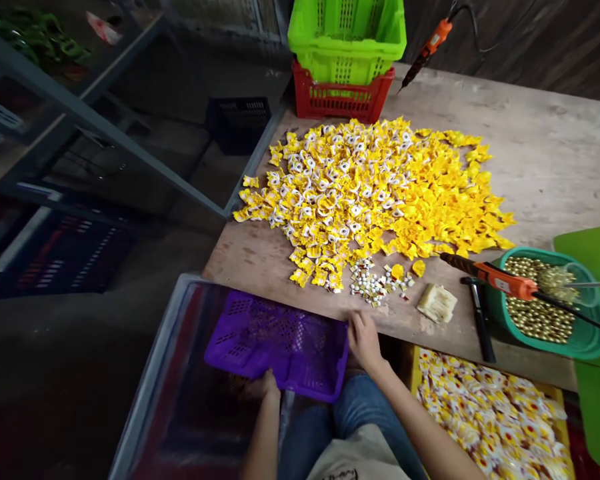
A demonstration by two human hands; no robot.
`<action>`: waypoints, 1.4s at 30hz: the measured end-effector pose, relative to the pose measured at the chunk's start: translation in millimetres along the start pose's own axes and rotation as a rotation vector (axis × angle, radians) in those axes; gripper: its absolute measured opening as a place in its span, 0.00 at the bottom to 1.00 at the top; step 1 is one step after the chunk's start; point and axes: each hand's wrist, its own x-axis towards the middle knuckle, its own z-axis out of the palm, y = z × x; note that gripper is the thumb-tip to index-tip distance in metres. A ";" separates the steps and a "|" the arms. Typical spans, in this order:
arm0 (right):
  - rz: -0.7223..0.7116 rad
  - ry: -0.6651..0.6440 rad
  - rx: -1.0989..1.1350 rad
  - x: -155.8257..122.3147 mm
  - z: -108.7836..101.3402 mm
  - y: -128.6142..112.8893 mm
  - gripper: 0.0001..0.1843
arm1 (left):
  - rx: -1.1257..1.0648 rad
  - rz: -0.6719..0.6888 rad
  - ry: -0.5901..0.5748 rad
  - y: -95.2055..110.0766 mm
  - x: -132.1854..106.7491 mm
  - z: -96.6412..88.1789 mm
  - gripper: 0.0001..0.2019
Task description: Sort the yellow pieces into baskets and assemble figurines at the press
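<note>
A purple plastic basket [275, 340] is held tilted just below the near edge of the wooden table [545, 153], over my lap. My left hand [264, 385] grips its near lower rim, fingers curled under it. My right hand [364, 339] holds the basket's right corner, fingers closed over the rim at the table edge. A big heap of yellow and white small plastic pieces [375, 190] covers the table's middle. A small cluster of tiny white and red bits [375, 285] lies just beyond my right hand.
Stacked green basket [347, 37] and red basket [340, 100] stand at the table's far edge. An orange-handled soldering tool [500, 280] rests over a teal bowl of brass parts [545, 313]. A yellow crate of finished pieces [490, 413] sits by my right knee. A pale block [437, 303] lies near.
</note>
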 end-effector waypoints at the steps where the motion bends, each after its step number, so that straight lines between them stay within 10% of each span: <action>1: -0.054 0.091 -0.090 14.2 -7.4 -1.2 0.25 | 0.058 -0.020 0.086 2.7 -0.7 1.1 0.29; 8: -0.101 0.135 -0.416 77.9 -23.1 23.5 0.30 | 0.309 0.226 0.265 32.5 -16.1 25.6 0.42; 14: 0.014 0.272 -0.437 76.1 -47.8 37.1 0.28 | 0.253 0.873 0.220 96.3 -32.1 48.6 0.32; 19: -0.134 0.283 -0.329 71.5 -30.7 4.2 0.21 | 0.259 1.268 -0.087 187.5 -52.5 75.1 0.32; 25: -0.134 0.268 -0.118 95.6 8.7 -24.7 0.20 | 0.709 1.411 -0.352 265.4 -50.6 104.4 0.33; 32: -0.143 0.365 0.168 109.5 13.8 -30.9 0.16 | 0.539 1.440 -0.235 264.2 -18.1 116.2 0.28; 42: -0.247 0.235 -0.014 111.6 49.1 -44.0 0.14 | 0.392 1.504 -0.234 259.6 -13.8 113.3 0.28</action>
